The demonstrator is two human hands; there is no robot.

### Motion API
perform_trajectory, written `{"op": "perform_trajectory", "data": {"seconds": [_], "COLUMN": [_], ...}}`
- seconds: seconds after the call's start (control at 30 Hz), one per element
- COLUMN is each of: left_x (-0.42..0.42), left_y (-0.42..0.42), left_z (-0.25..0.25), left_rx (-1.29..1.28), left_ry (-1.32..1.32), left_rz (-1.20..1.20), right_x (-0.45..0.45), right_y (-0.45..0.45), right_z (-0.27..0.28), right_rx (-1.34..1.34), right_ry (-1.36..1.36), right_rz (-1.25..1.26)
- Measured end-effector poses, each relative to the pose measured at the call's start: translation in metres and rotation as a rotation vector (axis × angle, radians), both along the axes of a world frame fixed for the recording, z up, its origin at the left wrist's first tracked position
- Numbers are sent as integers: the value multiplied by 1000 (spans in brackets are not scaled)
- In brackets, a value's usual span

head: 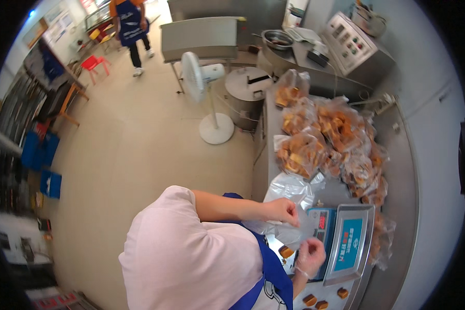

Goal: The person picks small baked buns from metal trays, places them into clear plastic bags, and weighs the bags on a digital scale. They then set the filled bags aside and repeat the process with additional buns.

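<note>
A clear plastic bag (290,232) is stretched between my two hands, pinched by my left hand (282,211) at its upper edge and by my right hand (310,255) at its lower edge. A thin clear glove covers my right hand. Just beyond the bag is a blue digital scale (321,217) with a lit red display, its metal pan (350,244) holding no food. Small brown baked pieces (286,252) lie on a pale surface beside and below the scale. A stack of clear plastic bags (290,190) lies by my left hand.
Many tied bags of baked pieces (300,155) crowd the steel counter (395,178) along the wall. A white standing fan (216,128) and a lidded steel drum (246,89) stand on the floor. Farther back, a person (130,23) in a blue apron is standing near a red stool (95,64).
</note>
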State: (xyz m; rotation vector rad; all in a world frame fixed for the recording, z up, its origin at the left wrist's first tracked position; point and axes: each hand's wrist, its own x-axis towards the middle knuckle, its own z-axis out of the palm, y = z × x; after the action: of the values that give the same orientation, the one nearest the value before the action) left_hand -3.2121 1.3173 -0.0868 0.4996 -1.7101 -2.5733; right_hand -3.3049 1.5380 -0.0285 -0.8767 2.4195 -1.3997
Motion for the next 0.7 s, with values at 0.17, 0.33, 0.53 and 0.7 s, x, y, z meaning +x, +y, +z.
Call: {"op": "perform_trajectory", "data": {"seconds": [0.17,0.33,0.53,0.7], "left_x": [37,69,85,-11], "left_y": [2,-41,-125,-49], "left_z": [33,29,35,51], "left_rx": [-827,-737,-1457,-1798], "left_ry": [116,-22,-142,791], "left_rz": [80,188,644,87], "right_x": [13,-9,-47,-1], "right_y": [-79,-77,8,15], "right_z": [-1,-6,-4,21], "right_rx": [-9,48,413,343], "right_ry": [-170,164,225,361], "right_rz": [306,299,-78,-140]}}
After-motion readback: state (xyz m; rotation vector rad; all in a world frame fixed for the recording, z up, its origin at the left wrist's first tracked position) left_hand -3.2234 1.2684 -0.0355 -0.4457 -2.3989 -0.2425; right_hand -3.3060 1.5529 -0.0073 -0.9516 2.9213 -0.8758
